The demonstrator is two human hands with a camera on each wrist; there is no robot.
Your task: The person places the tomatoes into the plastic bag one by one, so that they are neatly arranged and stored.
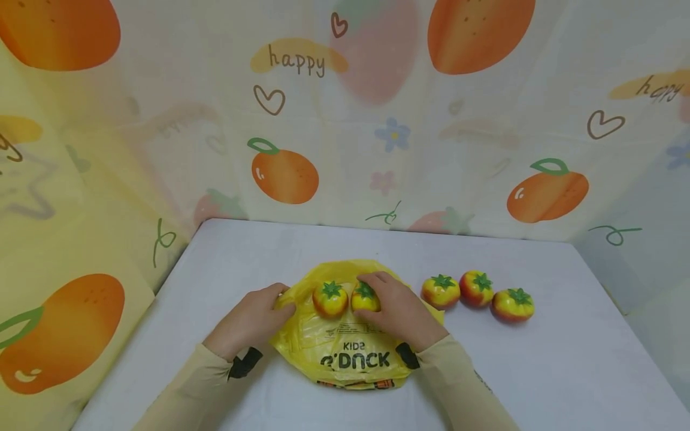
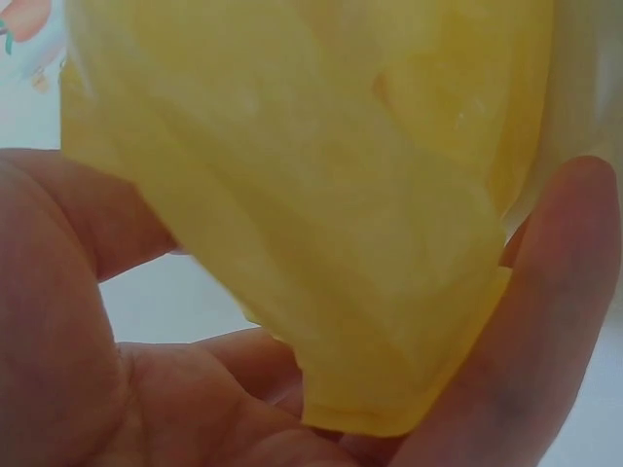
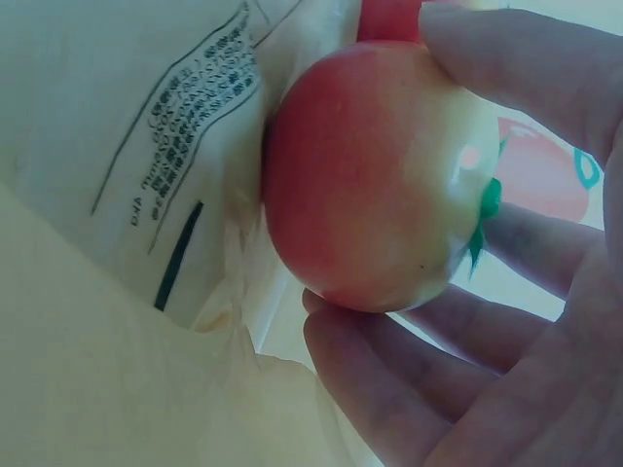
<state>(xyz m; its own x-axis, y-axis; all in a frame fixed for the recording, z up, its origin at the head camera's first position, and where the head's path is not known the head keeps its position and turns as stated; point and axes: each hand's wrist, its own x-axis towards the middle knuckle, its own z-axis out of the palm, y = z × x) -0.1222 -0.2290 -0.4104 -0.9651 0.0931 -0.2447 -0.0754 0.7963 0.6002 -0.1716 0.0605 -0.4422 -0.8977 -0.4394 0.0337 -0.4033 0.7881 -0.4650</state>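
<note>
A yellow plastic bag (image 1: 307, 335) with dark print lies on the table, its mouth spread wide. My left hand (image 1: 260, 317) holds the bag's left edge; in the left wrist view the yellow film (image 2: 321, 243) runs between thumb and fingers. With thumb and fingers around it, my right hand (image 1: 396, 305) grips a yellow-red toy persimmon (image 3: 370, 185) with a green leafy top, over the bag on its right side. Another toy persimmon (image 1: 330, 299) sits on the bag just left of it.
To the right of the bag, three more toy persimmons stand in a row: a left one (image 1: 440, 291), a middle one (image 1: 477, 288) and a right one (image 1: 513, 305). The white table (image 1: 566, 359) meets fruit-printed cloth walls (image 1: 458, 149) at the back and sides.
</note>
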